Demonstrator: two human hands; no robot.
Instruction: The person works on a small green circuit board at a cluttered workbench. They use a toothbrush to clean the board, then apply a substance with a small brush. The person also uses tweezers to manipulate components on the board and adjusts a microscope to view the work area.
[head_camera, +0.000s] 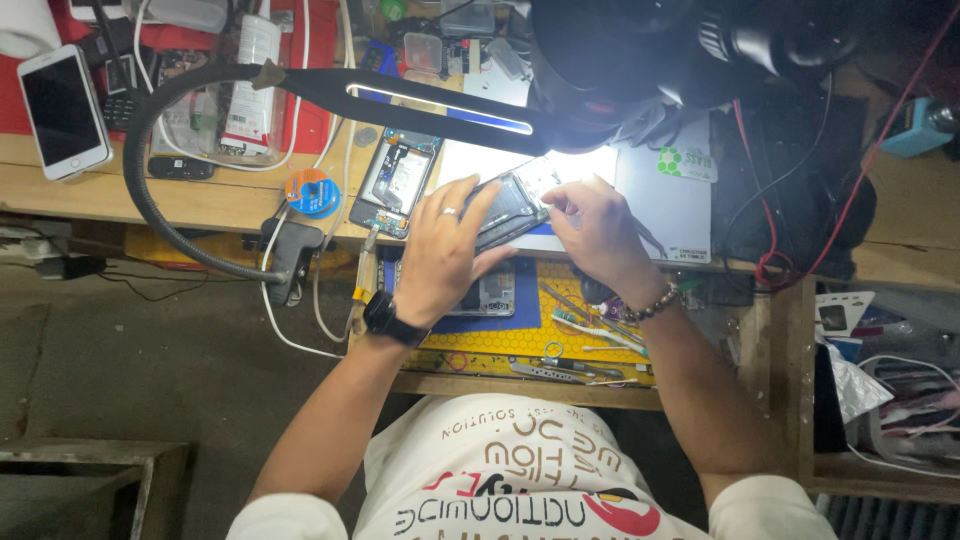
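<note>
Here, opened phone (508, 208) between both hands.

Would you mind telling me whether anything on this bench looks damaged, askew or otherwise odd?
Two phones lie opened up: one held between the left hand and right hand, the other opened phone beside the solder spool, insides showing. Loose tweezers lie scattered and crossed on the yellow mat. Nothing looks spilled.

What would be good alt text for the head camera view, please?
Seen from above, a person's left hand and right hand hold an opened phone under a gooseneck lamp at a cluttered wooden workbench. A white phone lies far left; tweezers lie on a yellow mat.
</note>
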